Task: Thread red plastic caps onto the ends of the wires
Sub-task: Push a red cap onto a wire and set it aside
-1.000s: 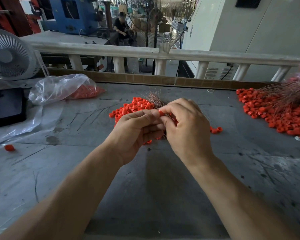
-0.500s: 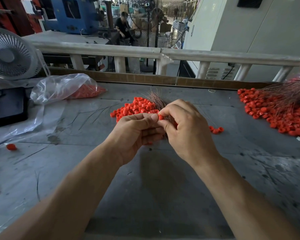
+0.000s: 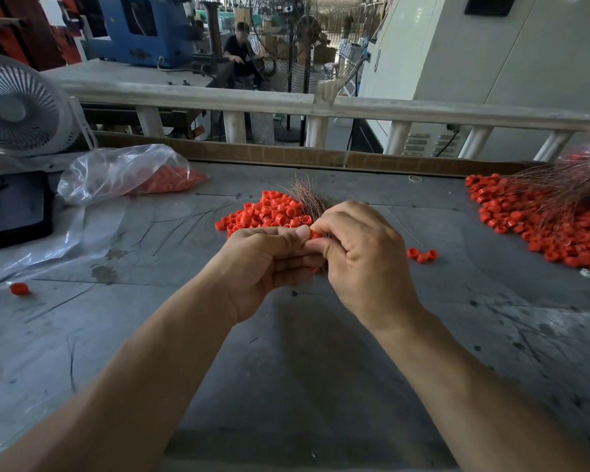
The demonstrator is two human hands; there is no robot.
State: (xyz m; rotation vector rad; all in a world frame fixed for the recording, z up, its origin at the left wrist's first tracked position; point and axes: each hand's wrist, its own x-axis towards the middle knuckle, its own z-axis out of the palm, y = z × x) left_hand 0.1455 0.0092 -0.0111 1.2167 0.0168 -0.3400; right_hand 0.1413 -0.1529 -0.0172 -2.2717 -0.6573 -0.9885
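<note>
Head view: left hand [image 3: 263,264] and right hand [image 3: 361,253], fingers curled, pinch one red cap [image 3: 315,234]

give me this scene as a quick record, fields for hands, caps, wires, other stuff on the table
left hand: fingers curled, pinches a red cap together with the right hand
right hand: grips the wire bundle, fingertips on the cap
loose caps: heap just behind the hands
capped wires: pile at far right
plastic bag: holds more caps, far left
fan: left edge
</note>
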